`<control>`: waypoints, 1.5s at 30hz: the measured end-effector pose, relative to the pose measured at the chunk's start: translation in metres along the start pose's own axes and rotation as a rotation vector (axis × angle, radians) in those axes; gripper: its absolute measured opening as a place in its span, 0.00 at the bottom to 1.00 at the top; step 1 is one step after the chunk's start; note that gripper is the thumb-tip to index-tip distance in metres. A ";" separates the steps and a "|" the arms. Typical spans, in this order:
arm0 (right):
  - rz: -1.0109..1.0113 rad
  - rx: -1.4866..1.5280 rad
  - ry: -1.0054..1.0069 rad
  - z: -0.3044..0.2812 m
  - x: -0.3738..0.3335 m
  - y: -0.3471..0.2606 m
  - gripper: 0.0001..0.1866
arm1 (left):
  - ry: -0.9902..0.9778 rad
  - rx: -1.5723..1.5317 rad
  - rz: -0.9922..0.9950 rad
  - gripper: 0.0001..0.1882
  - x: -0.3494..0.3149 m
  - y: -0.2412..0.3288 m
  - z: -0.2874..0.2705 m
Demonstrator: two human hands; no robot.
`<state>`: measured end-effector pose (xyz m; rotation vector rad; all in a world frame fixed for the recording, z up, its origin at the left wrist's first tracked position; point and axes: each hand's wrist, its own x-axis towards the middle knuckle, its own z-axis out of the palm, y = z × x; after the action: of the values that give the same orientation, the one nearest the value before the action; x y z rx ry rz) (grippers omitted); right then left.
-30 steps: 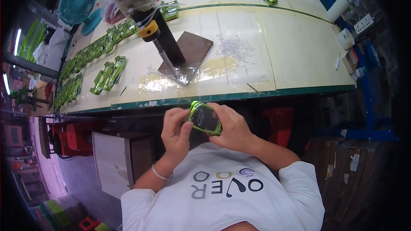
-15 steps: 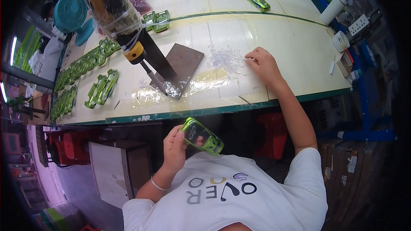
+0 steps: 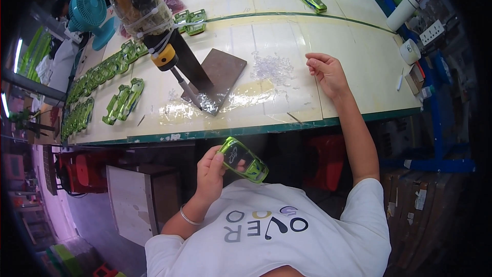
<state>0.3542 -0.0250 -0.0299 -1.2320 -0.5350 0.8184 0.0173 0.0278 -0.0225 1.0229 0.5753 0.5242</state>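
Fingers of the left hand (image 3: 209, 173) grip the end of a translucent green car-shaped shell (image 3: 250, 169) at its nine o'clock side, thumb on top, and from my remote seat I see it held clear of the table (image 3: 366, 66), just off the near edge. From that shell, I find the right hand (image 3: 328, 76) between one and two o'clock, its fingers bunched just beside a scatter of small clear pieces (image 3: 273, 67) toward one o'clock; I cannot tell whether they pinch one. A plastic-wrapped power driver (image 3: 137, 7) leans at eleven o'clock, and rowed green shells (image 3: 105, 75) lie toward ten.
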 end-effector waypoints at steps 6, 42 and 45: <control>-0.025 0.385 -0.061 0.022 -0.030 0.005 0.08 | -0.043 -0.006 0.009 0.16 -0.005 0.006 0.001; 0.133 0.174 -0.483 0.116 -0.134 0.001 0.03 | -0.269 0.750 0.359 0.10 -0.011 0.042 0.021; 0.272 0.241 -0.554 0.112 -0.127 -0.002 0.05 | -0.314 0.797 0.379 0.10 -0.012 0.044 0.021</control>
<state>0.1933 -0.0570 0.0106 -0.8576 -0.6949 1.4303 0.0163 0.0252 0.0277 1.9579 0.2989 0.4525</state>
